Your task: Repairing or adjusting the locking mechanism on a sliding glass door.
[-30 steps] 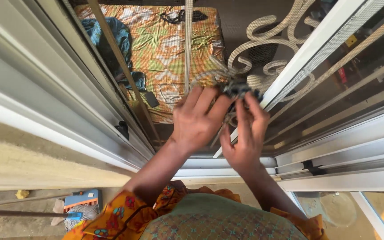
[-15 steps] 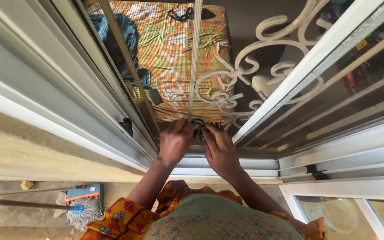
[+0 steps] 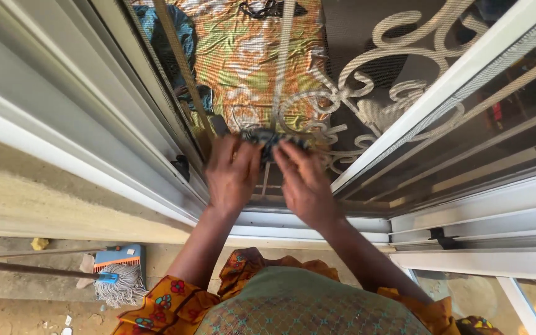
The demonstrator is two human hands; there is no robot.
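Seen from above, a person in an orange patterned garment (image 3: 175,301) stands at the 6 o'clock edge of the frame, both arms raised toward a window. A mop head (image 3: 119,284) with a blue fitting lies on the sandy ground (image 3: 26,313) at 8 o'clock, beside a long wooden pole (image 3: 32,270). Further up, the left hand (image 3: 232,175) and the right hand (image 3: 305,183) meet near the centre, fingers curled together around a small dark object (image 3: 269,138) pressed against the window screen; both hands are closed on it, and motion blur hides what the object is. It sits just at the fingertips, where a vertical bar (image 3: 281,68) of the white scrollwork grille (image 3: 373,80) comes down. White window frames (image 3: 82,142) run off toward 10 o'clock and 3 o'clock. Beyond the mesh, toward 12 o'clock, a green-and-orange patterned cloth (image 3: 249,56) lies spread inside the room.
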